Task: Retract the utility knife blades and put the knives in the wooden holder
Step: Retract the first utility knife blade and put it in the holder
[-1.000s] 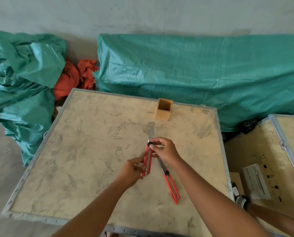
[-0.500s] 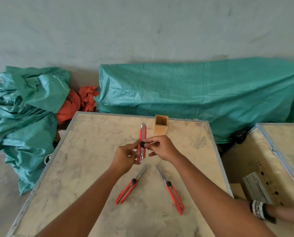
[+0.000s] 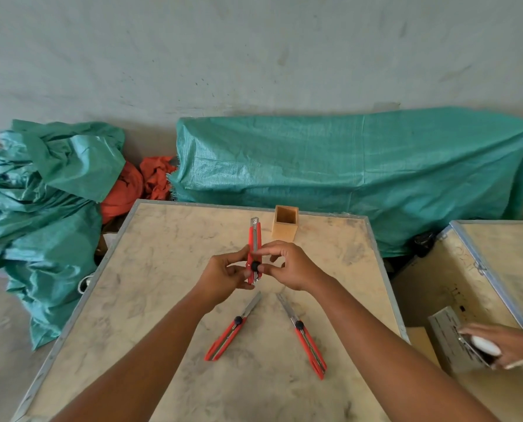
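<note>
I hold the red utility knife (image 3: 255, 249) up off the table between both hands, nose pointing away from me toward the wooden holder (image 3: 285, 223); my left hand (image 3: 225, 274) is pinched shut on the lower body of the handle, and my right hand (image 3: 287, 265) has thumb and forefinger closed on the black slider knob, the other fingers loose and spread; a second ago the blade stood well out past the nose and the knife lay low over the table, whereas now the knob sits far back along the handle and only a short sliver of metal shows at the tip, so I judge the blade as good as retracted, though I cannot tell whether it has gone fully home; the knife has also come up and forward, its tip now just beside the holder's near left corner but not touching it; the holder stands upright and empty near the far edge of the plywood table (image 3: 150, 287); that leaves this knife ready to drop in, I think, once I let go of the knob; two more knives lie flat nearer to me, the left knife (image 3: 231, 329) and the right knife (image 3: 303, 334), both with long blades still out and pointing inward toward each other, so most of the job remains.
</note>
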### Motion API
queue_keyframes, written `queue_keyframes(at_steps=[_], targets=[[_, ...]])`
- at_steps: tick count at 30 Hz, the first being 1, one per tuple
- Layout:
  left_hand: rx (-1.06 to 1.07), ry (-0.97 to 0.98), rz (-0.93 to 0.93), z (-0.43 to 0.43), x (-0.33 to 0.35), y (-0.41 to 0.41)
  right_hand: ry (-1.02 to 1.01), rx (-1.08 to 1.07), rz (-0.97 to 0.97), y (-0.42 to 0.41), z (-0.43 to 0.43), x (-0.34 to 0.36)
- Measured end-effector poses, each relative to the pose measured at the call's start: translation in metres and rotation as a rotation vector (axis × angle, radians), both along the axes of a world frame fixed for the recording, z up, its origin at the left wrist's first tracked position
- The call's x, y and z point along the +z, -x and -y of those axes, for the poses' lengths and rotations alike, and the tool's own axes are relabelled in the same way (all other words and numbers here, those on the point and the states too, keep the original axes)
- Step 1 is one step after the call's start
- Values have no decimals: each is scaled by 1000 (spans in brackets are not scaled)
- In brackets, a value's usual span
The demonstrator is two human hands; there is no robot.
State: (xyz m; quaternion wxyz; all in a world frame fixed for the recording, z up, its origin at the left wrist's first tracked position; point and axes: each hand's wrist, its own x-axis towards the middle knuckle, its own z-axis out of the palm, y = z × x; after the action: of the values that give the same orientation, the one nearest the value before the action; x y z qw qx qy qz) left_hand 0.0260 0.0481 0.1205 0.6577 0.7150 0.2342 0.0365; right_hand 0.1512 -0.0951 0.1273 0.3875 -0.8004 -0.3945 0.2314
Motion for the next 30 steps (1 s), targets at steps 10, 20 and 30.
queue_keyframes(at_steps=[10,20,30], targets=[[6,22,51,6,3,-3,-12,-26,89,-3,4,4],[12,42,47,7,9,-14,-65,-57,94,-11,7,5],[-8,81,83,8,9,-30,-119,-116,71,-24,11,-2]])
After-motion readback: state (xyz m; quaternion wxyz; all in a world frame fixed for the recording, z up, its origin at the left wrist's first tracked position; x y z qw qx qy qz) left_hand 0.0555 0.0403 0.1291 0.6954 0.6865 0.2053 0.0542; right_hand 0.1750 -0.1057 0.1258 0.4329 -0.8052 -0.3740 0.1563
